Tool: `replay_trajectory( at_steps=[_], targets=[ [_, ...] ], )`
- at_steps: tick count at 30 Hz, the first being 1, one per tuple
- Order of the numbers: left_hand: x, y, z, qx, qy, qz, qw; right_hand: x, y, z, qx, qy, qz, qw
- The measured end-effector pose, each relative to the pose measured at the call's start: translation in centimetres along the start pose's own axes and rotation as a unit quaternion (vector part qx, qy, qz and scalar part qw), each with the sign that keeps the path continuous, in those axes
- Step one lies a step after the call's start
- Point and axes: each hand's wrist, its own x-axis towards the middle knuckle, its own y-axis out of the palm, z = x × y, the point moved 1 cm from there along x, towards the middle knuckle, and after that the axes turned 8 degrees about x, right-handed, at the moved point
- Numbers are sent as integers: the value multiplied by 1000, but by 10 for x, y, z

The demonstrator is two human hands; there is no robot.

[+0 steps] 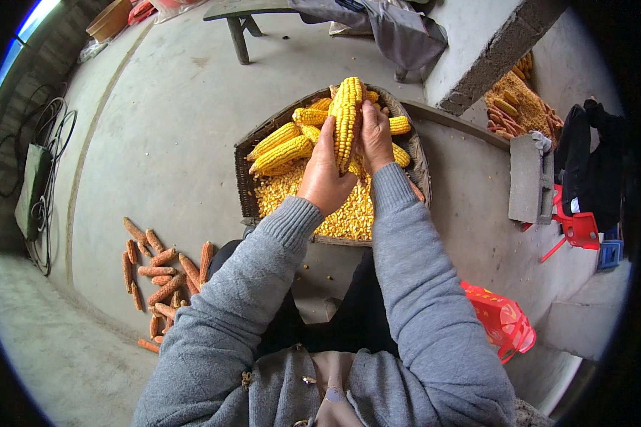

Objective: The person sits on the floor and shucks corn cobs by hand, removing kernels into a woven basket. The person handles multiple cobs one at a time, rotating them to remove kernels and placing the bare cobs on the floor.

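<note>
Fingers (325,139) of our left hand (327,183) and right hand (377,142) wrap a yellow corn cob (346,114), closed to its width, over a woven basket (246,196). To loosen its kernels, we judge, one palm should brace the cob while a thumb pushes along a row, kept above the loose kernels (345,217) to limit scatter. We cannot tell how hard the fingers press: most tips are hidden, as is the cob's underside. Our sleeves (242,277) cover part of the basket's near rim; at right, one partly hides a red bag (502,320).
</note>
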Motion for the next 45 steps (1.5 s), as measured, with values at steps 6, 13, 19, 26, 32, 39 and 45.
replay_trajectory(
  at_steps=[6,13,19,26,32,39,45],
  targets=[
    [-10,8,0,38,-22,17,999,2,2,7,-32,-4,-29,999],
    [-11,8,-1,-17,19,-18,1000,7,-3,7,-37,-66,-34,997],
    [-10,9,1,-11,-16,-17,1000,5,2,12,-11,3,6,1000],
    [9,0,9,-247,-162,-15,955,3,11,6,-143,-74,80,984],
    [10,5,23,-144,-136,-23,980,6,10,-4,-78,-49,66,994],
    [6,5,13,-82,-155,17,984,0,8,7,-187,-77,24,979],
    [3,-1,4,34,-142,30,989,3,5,8,-119,-65,-3,991]
  ],
)
